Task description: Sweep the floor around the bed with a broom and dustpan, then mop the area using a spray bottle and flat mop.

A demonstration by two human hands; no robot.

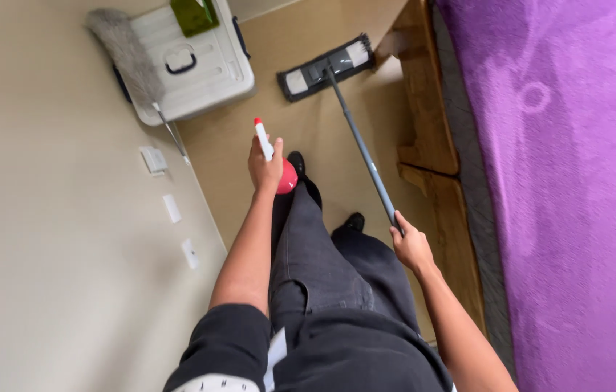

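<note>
My left hand (265,168) grips a spray bottle (276,162) with a white nozzle, red tip and round red body, held out in front of me above the floor. My right hand (411,245) is closed around the grey pole (362,145) of a flat mop. The mop's head (326,67) with its grey and white pad rests flat on the tan floor ahead, near the corner of a wooden bed frame. My dark trousers and black shoes show between the two arms.
A white plastic storage box (192,65) stands against the beige wall (54,218), with a green cloth (194,14) on its lid and a fluffy grey duster (126,51) leaning beside it. On the right is a wooden bed frame (431,131) with a purple blanket (577,181).
</note>
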